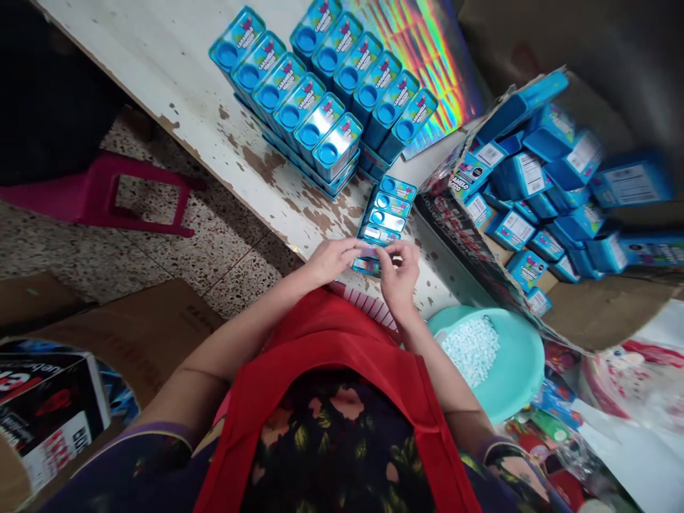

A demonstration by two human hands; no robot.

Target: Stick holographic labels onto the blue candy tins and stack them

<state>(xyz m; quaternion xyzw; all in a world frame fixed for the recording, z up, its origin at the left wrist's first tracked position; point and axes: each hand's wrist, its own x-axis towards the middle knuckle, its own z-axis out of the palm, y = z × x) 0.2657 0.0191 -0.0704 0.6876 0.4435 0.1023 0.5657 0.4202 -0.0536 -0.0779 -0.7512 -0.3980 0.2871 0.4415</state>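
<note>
Small blue tin [368, 264] held at table edge [176, 71].
Tin pinched between left hand [334, 258] and right hand [398, 276], fingers closed narrowly around it.

A single view is given, taken from a head-worn camera looking steeply down and forward. The wearer's chest fills the lower frame close up; the worn white table [176, 64] is seen slanting beyond.
</note>
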